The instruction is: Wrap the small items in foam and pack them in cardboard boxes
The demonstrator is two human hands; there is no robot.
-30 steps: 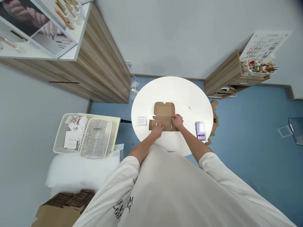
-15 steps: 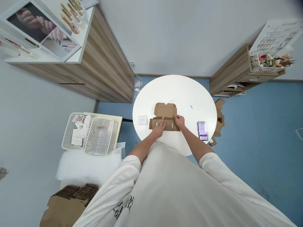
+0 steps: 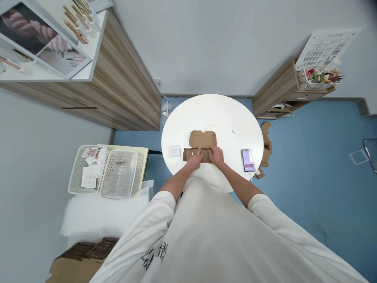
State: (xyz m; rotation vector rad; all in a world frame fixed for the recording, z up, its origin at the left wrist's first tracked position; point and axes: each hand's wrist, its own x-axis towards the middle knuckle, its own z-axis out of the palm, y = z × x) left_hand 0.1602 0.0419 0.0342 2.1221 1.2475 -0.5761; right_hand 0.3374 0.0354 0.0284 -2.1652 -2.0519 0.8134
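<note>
A brown cardboard box (image 3: 202,139), partly folded, lies on the white round table (image 3: 212,114) in front of me. Its lid part is spread away from me, and the nearer part has low raised walls. My left hand (image 3: 195,158) rests on the near part, fingers stretched across the cardboard. On the right side of that part, my right hand (image 3: 217,156) has its fingers curled around the edge and covers the right end flap. A small clear flat case (image 3: 174,150) lies to the left of the box.
A phone (image 3: 247,160) lies at the table's right side. Two white baskets (image 3: 103,173) stand on a side table at left, above white wrapping sheets (image 3: 103,216) and more cardboard (image 3: 76,267). Flattened cardboard pieces (image 3: 266,149) lie on the floor at right. Wooden cabinets flank the table.
My right hand has moved left and inward from the box's right corner, its fingers now curled over the end. The left hand stays on the cardboard. The whole view has shifted slightly.
</note>
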